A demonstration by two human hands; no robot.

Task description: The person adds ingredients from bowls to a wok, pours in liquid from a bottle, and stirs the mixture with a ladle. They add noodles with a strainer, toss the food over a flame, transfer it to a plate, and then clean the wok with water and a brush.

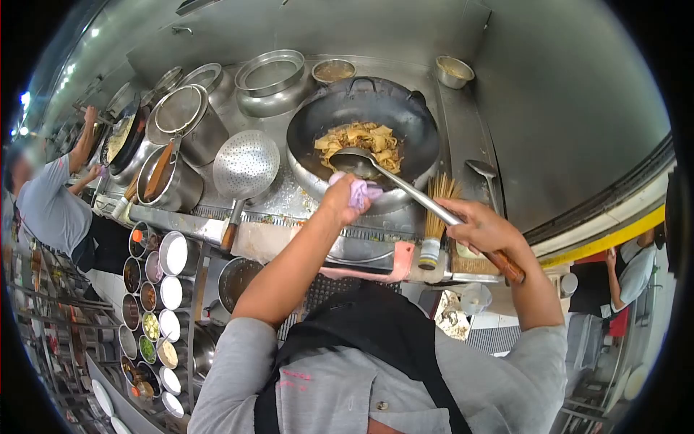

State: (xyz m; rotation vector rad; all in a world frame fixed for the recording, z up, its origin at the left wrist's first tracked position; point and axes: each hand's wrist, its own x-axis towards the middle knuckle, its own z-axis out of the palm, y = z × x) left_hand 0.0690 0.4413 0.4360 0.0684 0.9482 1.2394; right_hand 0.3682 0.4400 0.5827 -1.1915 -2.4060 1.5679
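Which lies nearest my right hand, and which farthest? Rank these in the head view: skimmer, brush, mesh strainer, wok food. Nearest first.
From the right hand:
1. Brush, just to its left
2. Wok food, ahead and left
3. Skimmer, left of the wok
4. Mesh strainer, farthest left, beyond the skimmer

Wok point(421, 134): dark, deep, round; loop handle at far rim. Food point(369, 137): glossy, yellow-brown flat pieces, heaped in wok's middle. Ladle point(408, 189): steel, brown grip; slanted across near-right rim, bowl inside wok at food's near side. Contact with food unclear. Cloth point(358, 191): lilac, bunched at near rim.
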